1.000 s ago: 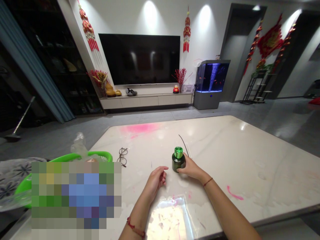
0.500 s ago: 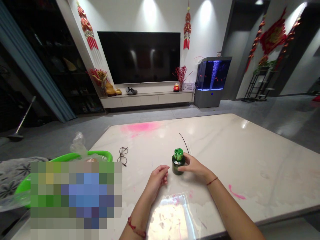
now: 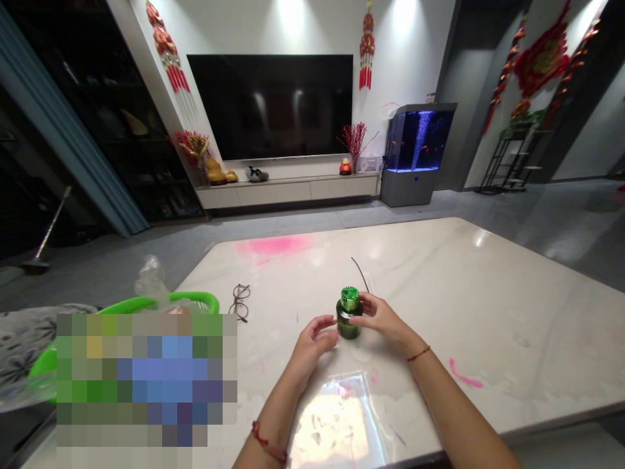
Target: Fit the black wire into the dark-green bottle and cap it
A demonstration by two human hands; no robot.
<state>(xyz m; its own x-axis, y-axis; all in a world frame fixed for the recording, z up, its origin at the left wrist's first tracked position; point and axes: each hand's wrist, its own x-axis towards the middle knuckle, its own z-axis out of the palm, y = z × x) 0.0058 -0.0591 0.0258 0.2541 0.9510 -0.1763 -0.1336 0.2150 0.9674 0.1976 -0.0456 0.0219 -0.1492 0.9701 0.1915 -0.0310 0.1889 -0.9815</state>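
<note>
Jar (image 3: 349, 324) is standing on the table just below frame centre: dark green glass, rounded shoulders, short bright green cap (image 3: 349, 299) with ridged sides. Right hand (image 3: 383, 322) is curving over the jar's right shoulder, fingers touching the glass. Left hand (image 3: 312, 345) is sitting lower on the opposite side, fingers nearly straight, tips reaching the left wall. Both hands are narrow on the jar, but I can't tell whether either is actually gripping it. Placement-wise, fingers are bracketing the smooth body, clear of the cap. Thin black wire (image 3: 360, 273) is curving up behind the jar. Marble table (image 3: 488, 312) is showing pale veining and a pink smear (image 3: 463, 374) at right. Glasses (image 3: 239, 303) are lying left of the hands; green basket (image 3: 190, 301) is sitting at lower left, partly behind a pixelated patch.
</note>
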